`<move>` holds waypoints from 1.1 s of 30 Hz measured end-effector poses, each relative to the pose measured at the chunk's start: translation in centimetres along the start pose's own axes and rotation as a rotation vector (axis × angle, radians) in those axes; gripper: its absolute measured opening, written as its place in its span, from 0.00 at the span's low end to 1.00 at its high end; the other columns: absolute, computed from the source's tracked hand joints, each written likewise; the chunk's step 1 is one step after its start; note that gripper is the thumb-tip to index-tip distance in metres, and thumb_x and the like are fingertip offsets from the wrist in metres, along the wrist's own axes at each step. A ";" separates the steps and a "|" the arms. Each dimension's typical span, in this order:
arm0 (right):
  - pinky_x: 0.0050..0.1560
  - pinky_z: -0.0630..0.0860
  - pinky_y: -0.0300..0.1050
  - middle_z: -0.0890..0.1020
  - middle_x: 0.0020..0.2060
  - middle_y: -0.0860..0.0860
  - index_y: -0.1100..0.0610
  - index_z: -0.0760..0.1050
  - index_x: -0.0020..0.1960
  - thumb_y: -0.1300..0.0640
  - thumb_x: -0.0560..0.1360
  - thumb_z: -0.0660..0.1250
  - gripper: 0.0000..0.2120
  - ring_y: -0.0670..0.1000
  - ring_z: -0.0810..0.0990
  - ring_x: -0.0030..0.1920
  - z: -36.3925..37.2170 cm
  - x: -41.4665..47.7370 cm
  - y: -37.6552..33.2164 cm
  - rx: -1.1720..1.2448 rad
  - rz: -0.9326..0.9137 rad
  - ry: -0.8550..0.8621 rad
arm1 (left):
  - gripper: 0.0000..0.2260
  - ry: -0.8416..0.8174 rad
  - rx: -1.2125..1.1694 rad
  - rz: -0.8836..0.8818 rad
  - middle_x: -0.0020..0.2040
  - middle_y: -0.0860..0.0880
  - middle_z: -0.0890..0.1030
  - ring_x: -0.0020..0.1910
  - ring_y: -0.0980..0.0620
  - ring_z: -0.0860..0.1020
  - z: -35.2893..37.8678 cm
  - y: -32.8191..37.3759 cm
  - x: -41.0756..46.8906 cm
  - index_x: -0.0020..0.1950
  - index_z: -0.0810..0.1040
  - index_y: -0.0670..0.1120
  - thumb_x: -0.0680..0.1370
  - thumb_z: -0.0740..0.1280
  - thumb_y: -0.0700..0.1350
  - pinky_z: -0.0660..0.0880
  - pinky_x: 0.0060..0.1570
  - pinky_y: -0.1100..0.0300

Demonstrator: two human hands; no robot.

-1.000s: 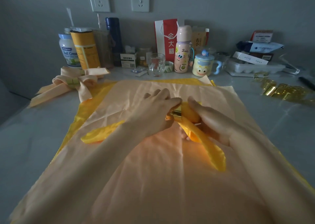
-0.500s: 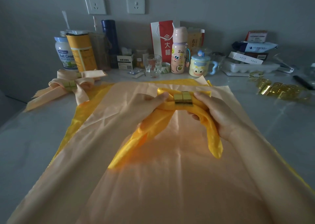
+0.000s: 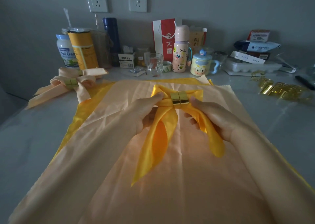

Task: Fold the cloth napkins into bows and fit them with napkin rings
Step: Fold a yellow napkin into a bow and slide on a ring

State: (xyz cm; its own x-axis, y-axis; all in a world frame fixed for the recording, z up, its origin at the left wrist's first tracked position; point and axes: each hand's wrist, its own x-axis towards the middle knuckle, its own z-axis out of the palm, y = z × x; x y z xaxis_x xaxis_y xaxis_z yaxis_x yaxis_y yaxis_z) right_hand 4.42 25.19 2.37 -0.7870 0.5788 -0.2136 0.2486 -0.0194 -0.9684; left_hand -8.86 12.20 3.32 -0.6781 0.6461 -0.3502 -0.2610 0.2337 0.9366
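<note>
Together, curled fingers [image 3: 154, 98] pinch yellow bow [image 3: 170, 116].

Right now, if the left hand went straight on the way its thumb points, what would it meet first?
Probably the ring on the yellow bow: the left hand pinches the bow just beside it, thumb aimed at it. Depth unclear.

We find the yellow bow [image 3: 163, 130] at centre, with a gold ring [image 3: 180, 97] round its knot, two loops spread sideways and two tails trailing toward 6 o'clock. Beneath it a peach napkin [image 3: 119, 155] lies flat on a yellow napkin [image 3: 81, 114], whose edge shows at 9 o'clock. At 10 o'clock lies a finished peach bow [image 3: 59, 87] fitted with a second ring [image 3: 71, 82]. The loose rings [image 3: 281, 90] lie heaped at 2 o'clock.
</note>
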 end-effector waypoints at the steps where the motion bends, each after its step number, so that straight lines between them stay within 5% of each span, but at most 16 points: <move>1: 0.29 0.74 0.36 0.83 0.36 0.52 0.60 0.79 0.47 0.44 0.71 0.67 0.19 0.45 0.78 0.29 -0.1 -0.1 0.0 0.000 0.022 -0.010 | 0.14 -0.021 -0.029 -0.003 0.43 0.43 0.83 0.41 0.46 0.81 -0.1 -0.3 0.3 0.52 0.77 0.44 0.75 0.68 0.53 0.79 0.42 0.53; 5: 0.20 0.66 0.33 0.78 0.25 0.48 0.62 0.77 0.45 0.55 0.75 0.67 0.09 0.41 0.69 0.20 -0.5 -0.2 -0.1 0.003 0.052 -0.008 | 0.12 -0.005 -0.143 -0.065 0.42 0.43 0.82 0.39 0.47 0.81 0.1 -0.9 0.5 0.50 0.75 0.45 0.75 0.68 0.52 0.77 0.36 0.55; 12: 0.26 0.70 0.35 0.81 0.33 0.53 0.59 0.79 0.44 0.60 0.73 0.68 0.03 0.44 0.72 0.25 -1.3 0.2 -0.1 -0.058 0.023 -0.014 | 0.19 0.074 -0.217 -0.087 0.50 0.44 0.81 0.49 0.43 0.79 0.2 -1.3 0.8 0.55 0.76 0.45 0.71 0.71 0.56 0.75 0.46 0.47; 15: 0.36 0.72 0.39 0.81 0.33 0.50 0.56 0.80 0.45 0.57 0.71 0.71 0.04 0.47 0.77 0.34 -1.5 0.4 0.2 -0.087 0.027 -0.013 | 0.19 0.081 -0.183 -0.047 0.53 0.45 0.81 0.52 0.44 0.79 0.3 -1.2 0.9 0.59 0.76 0.46 0.73 0.70 0.55 0.76 0.52 0.46; 19: 0.35 0.68 0.41 0.79 0.33 0.51 0.56 0.79 0.47 0.48 0.64 0.72 0.15 0.47 0.74 0.32 -1.5 0.5 0.2 0.130 0.093 -0.070 | 0.21 0.068 -0.165 -0.065 0.53 0.45 0.81 0.52 0.43 0.78 0.4 -1.4 0.9 0.60 0.76 0.46 0.73 0.70 0.57 0.75 0.54 0.45; 28: 0.38 0.74 0.43 0.80 0.38 0.53 0.58 0.78 0.47 0.58 0.73 0.67 0.05 0.52 0.79 0.39 -0.8 1.7 0.4 0.141 -0.082 0.310 | 0.18 0.086 -0.121 -0.050 0.52 0.47 0.81 0.52 0.45 0.79 0.7 -1.5 1.0 0.57 0.77 0.46 0.72 0.71 0.54 0.74 0.58 0.46; 33: 0.27 0.68 0.24 0.77 0.48 0.50 0.56 0.71 0.57 0.60 0.76 0.63 0.10 0.40 0.74 0.39 -1.4 1.0 0.5 -0.219 -0.384 0.465 | 0.18 0.014 -0.106 -0.072 0.51 0.46 0.82 0.50 0.45 0.80 0.9 -1.7 0.9 0.56 0.78 0.45 0.72 0.72 0.54 0.76 0.53 0.48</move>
State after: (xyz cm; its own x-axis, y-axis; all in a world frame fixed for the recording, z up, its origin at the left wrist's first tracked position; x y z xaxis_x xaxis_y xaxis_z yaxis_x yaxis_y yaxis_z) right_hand 4.53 26.92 1.86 -0.5277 0.8056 0.2693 0.1459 0.3983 -0.9056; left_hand -8.40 13.07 1.40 -0.6645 0.6202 -0.4169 -0.3799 0.2001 0.9031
